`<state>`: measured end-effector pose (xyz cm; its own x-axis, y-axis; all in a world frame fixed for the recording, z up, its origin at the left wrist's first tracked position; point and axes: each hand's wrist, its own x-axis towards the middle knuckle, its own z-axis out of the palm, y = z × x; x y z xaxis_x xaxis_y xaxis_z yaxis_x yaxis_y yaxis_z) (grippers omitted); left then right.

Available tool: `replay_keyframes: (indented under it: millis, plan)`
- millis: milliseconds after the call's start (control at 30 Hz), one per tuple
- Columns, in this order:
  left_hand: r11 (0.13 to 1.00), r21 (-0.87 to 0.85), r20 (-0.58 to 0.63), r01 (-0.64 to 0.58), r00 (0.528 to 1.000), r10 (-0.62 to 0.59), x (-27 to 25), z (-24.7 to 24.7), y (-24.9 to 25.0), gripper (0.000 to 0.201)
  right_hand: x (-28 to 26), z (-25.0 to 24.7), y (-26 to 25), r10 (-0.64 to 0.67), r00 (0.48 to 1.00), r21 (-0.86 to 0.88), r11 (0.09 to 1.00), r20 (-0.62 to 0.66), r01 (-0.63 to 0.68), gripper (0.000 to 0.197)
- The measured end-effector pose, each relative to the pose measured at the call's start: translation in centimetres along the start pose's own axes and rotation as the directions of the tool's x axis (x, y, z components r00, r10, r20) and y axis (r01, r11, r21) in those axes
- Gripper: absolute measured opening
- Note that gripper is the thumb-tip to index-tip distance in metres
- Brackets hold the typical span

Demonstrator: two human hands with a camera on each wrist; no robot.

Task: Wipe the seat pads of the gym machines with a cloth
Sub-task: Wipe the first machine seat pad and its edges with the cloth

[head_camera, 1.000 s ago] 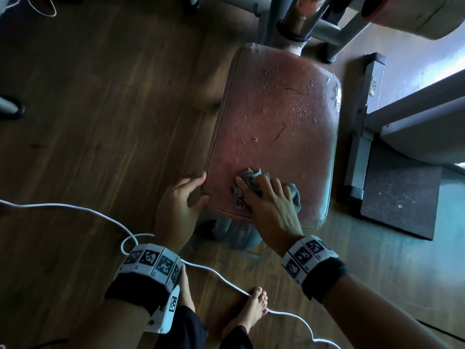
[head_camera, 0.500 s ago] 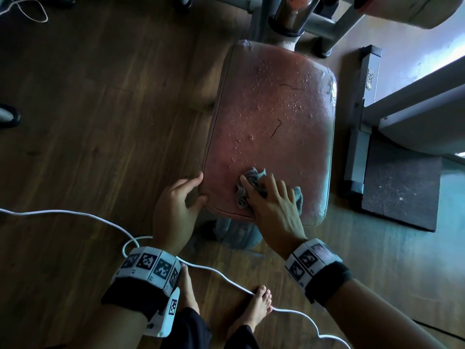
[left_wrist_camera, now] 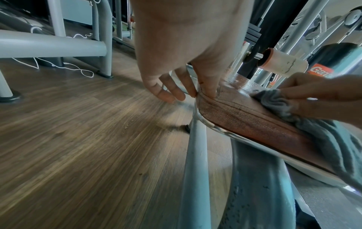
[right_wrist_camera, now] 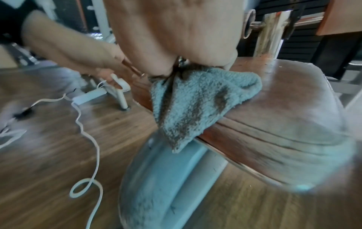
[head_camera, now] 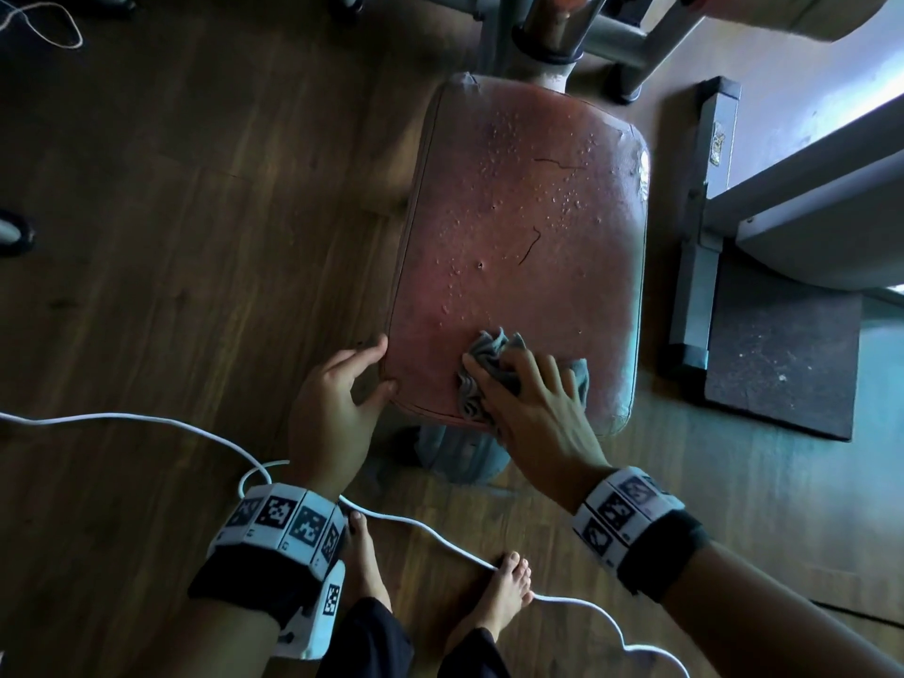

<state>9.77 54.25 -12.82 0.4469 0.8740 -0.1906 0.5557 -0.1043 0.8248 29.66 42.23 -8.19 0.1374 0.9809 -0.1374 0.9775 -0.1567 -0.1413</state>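
A worn red-brown seat pad [head_camera: 518, 227] dotted with droplets stands on a grey steel post over the wooden floor. My right hand [head_camera: 531, 403] lies flat with spread fingers on a crumpled grey cloth [head_camera: 489, 357] and presses it onto the pad's near edge. In the right wrist view the cloth [right_wrist_camera: 195, 100] droops over the front rim of the pad [right_wrist_camera: 284, 108]. My left hand [head_camera: 337, 398] rests against the pad's near left corner, fingers along the side and thumb at the front. In the left wrist view its fingers [left_wrist_camera: 170, 93] point down beside the pad [left_wrist_camera: 245, 117].
A white cable [head_camera: 440, 535] loops across the floor by my bare feet [head_camera: 508, 589]. The machine's column [head_camera: 553, 26] rises behind the pad. A grey base bar [head_camera: 699, 227] and a black rubber mat [head_camera: 782, 359] lie to the right. Open floor lies to the left.
Both hands stay where they were on the pad, the cloth still at the near edge. Only the head view has drifted a little.
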Motion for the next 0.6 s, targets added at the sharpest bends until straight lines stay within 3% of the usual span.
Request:
replay_keyframes:
  millis: [100, 267, 400, 467, 533, 600]
  plan:
    - [1.0, 0.005, -0.013, -0.024, 1.0, 0.024, 0.1, 0.2, -0.2, 0.051, -2.2, -0.4, 2.8, -0.024, 0.999, -0.017, 1.0, 0.035, 0.025, 0.065]
    - [0.997, 0.075, -0.039, -0.036, 0.998, 0.039, -0.2, 0.2, 0.7, 0.047, -3.3, -1.0, 8.1, 0.275, 0.96, 0.047, 0.961, -0.044, -0.273, 0.05]
    - [0.997, 0.08, -0.055, -0.023, 0.998, 0.027, -0.5, 0.5, 1.1, 0.047, -1.6, -0.4, 6.8, 0.393, 0.919, 0.048, 0.919, -0.04, -0.391, 0.052]
    - [0.999, 0.039, -0.052, -0.009, 0.999, 0.011, -0.5, 0.5, 1.2, 0.047, -1.3, -0.4, 4.1, 0.296, 0.954, 0.047, 0.955, -0.041, -0.294, 0.054]
    - [1.0, 0.018, -0.025, 0.025, 0.999, -0.025, -0.6, 0.4, 1.6, 0.047, -1.3, 0.0, 1.4, 0.114, 0.993, 0.086, 0.99, 0.012, -0.115, 0.054]
    - [0.999, -0.009, -0.017, 0.043, 0.999, -0.044, -0.4, 0.1, 2.1, 0.044, -0.5, 0.4, -0.1, -0.017, 0.996, 0.103, 0.995, 0.092, 0.007, 0.054]
